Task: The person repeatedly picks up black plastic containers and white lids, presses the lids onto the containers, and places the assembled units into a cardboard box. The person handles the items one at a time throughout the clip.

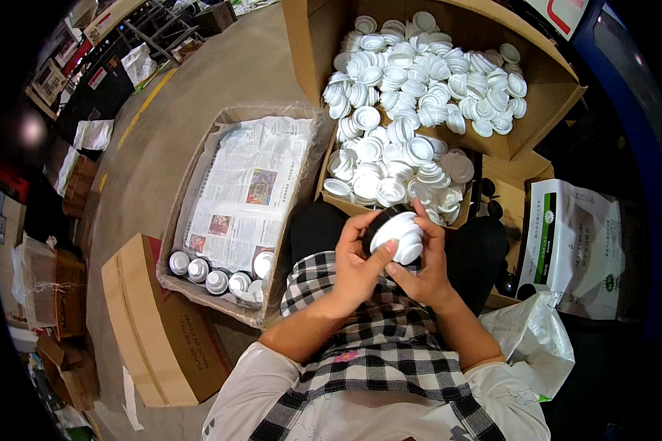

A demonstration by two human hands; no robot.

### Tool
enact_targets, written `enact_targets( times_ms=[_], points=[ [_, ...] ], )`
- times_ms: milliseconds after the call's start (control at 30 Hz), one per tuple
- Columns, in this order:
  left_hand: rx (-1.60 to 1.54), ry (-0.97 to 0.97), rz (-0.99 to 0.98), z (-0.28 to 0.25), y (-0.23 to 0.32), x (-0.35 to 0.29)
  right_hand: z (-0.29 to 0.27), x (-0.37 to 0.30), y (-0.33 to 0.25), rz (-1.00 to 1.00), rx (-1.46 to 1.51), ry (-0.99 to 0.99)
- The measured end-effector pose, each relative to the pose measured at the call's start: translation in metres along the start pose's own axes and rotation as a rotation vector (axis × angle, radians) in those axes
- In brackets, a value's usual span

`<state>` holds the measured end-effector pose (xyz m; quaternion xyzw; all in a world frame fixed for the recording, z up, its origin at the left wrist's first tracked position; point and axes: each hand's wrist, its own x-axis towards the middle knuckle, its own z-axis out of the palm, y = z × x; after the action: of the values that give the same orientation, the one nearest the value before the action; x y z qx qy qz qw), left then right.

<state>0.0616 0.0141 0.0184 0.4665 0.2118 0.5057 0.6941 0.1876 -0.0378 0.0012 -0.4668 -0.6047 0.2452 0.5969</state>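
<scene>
Above my lap I hold a white stepped plastic stopper (399,234) set against a round black cap (377,219). My left hand (358,257) is closed around the left side of the pair, its thumb pressed on the white steps. From the other side my right hand (428,268) grips them, with fingers along the far edge and the thumb near the front. Just beyond my hands, a carton (460,213) holds a heap of loose white stoppers (375,165). How firmly stopper and cap are joined, I cannot tell.
A larger tilted carton (529,140) full of white pieces stands behind. To the left, a plastic-lined box (171,239) contains newspaper (246,184) and several white-and-black pieces (217,281). A closed carton (151,323) lies beside it. White printed packaging (577,246) and a plastic bag (533,334) sit right.
</scene>
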Motion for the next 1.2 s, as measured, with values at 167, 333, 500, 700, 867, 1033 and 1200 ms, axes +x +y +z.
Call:
enact_targets(
  times_ms=[167,333,500,700,867,1033,1200],
  points=[
    [0.047,-0.130,-0.075,-0.012,-0.021,0.005,0.001,0.016,0.015,0.341,0.472,0.258],
    [0.124,0.162,0.090,0.003,-0.042,0.013,0.030,0.027,0.028,0.282,0.158,0.548],
    [0.381,0.439,0.205,0.004,-0.056,0.040,0.043,0.034,0.045,0.130,-0.045,0.580],
    [0.369,0.505,0.075,-0.020,-0.111,0.073,0.040,0.044,0.109,0.231,-0.136,0.630],
    [0.619,0.560,-0.106,-0.053,-0.174,0.073,0.041,0.025,0.150,0.512,-0.219,0.609],
    [0.646,0.605,-0.226,-0.060,-0.171,0.050,0.060,-0.001,0.162,0.644,-0.298,0.646],
    [0.340,0.201,-0.429,-0.078,-0.078,0.039,0.064,0.025,0.146,0.873,0.339,0.519]
  ],
)
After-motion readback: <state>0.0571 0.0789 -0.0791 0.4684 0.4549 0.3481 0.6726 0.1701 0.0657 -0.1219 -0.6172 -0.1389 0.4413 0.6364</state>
